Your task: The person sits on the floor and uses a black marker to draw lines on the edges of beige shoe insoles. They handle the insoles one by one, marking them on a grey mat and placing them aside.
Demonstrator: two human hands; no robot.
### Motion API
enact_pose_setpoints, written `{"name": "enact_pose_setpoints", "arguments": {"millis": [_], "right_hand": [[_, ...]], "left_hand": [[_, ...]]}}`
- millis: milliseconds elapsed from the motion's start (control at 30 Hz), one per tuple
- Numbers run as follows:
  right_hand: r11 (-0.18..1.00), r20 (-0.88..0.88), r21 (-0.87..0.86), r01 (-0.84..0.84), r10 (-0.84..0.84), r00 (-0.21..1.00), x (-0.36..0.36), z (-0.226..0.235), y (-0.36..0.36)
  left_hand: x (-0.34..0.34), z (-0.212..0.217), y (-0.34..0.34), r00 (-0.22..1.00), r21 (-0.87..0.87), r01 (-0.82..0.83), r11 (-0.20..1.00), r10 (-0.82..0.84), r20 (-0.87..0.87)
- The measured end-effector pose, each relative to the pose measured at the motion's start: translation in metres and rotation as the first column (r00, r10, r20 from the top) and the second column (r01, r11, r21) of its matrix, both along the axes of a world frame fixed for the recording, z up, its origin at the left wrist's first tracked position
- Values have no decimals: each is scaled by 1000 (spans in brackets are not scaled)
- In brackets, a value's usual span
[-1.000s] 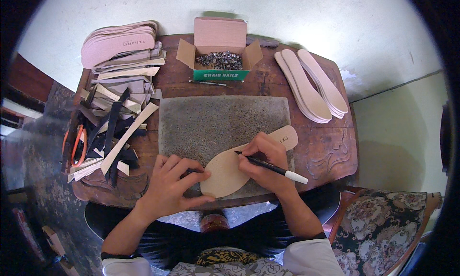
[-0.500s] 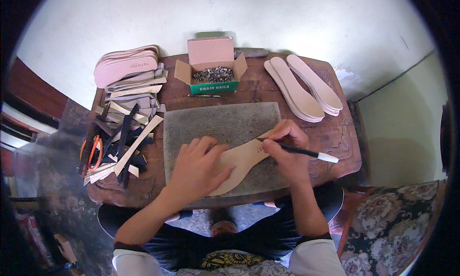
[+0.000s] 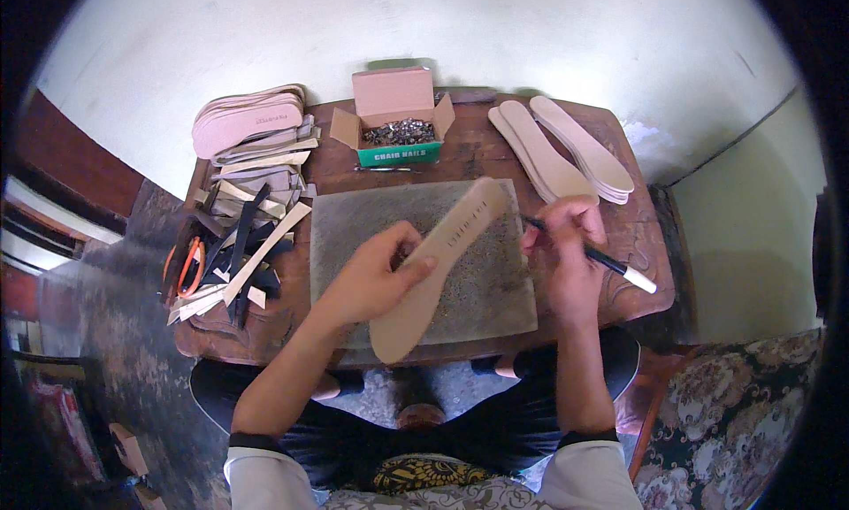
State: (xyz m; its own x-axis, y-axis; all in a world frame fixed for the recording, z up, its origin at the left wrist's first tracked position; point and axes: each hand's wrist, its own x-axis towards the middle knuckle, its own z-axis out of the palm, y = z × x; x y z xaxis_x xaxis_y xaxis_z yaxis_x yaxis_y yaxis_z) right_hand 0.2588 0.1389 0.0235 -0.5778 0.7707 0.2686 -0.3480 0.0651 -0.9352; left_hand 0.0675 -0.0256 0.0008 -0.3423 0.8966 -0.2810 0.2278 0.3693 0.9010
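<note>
Held up over the grey mat (image 3: 363,214) is a tan insole (image 3: 416,302), tilted with its printed heel end to the upper right. My left hand (image 3: 376,276) grips its edge, thumb on top and fingers beneath. To the right, at the mat's edge, my right hand (image 3: 570,245) holds a black marker pen (image 3: 610,262) with a white end, its tip pointing to the upper left, apart from the insole. Just beyond that hand lie two stacks of plain insoles (image 3: 544,156), the nearer partly covered by my fingers.
A green and brown box (image 3: 398,152) of small nails stands open at the back. At the left are stacked pink insoles (image 3: 248,125), grey and cream strips (image 3: 265,161), black strips (image 3: 243,236) and orange-handled scissors (image 3: 192,267). A thin metal tool (image 3: 385,168) lies before the box.
My left hand has lifted the insole off the mat and turned it more upright. My right hand has drawn away to the right with the marker pen, letting go of the insole.
</note>
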Motion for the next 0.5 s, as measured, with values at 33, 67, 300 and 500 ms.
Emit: {"name": "enact_pose_setpoints", "arguments": {"millis": [33, 67, 300, 500], "right_hand": [[995, -16, -101, 25, -26, 1000, -3, 9, -6], [999, 48, -50, 2, 0, 999, -2, 6, -7], [729, 544, 584, -358, -24, 839, -13, -3, -45], [675, 698, 498, -544, 62, 714, -12, -8, -40]], "left_hand": [[-3, -3, -6, 991, 55, -93, 994, 87, 105], [-5, -8, -13, 963, 101, -191, 976, 166, 212], [19, -7, -38, 628, 152, -649, 745, 413, 660], [32, -1, -54, 516, 121, -725, 678, 418, 747]]}}
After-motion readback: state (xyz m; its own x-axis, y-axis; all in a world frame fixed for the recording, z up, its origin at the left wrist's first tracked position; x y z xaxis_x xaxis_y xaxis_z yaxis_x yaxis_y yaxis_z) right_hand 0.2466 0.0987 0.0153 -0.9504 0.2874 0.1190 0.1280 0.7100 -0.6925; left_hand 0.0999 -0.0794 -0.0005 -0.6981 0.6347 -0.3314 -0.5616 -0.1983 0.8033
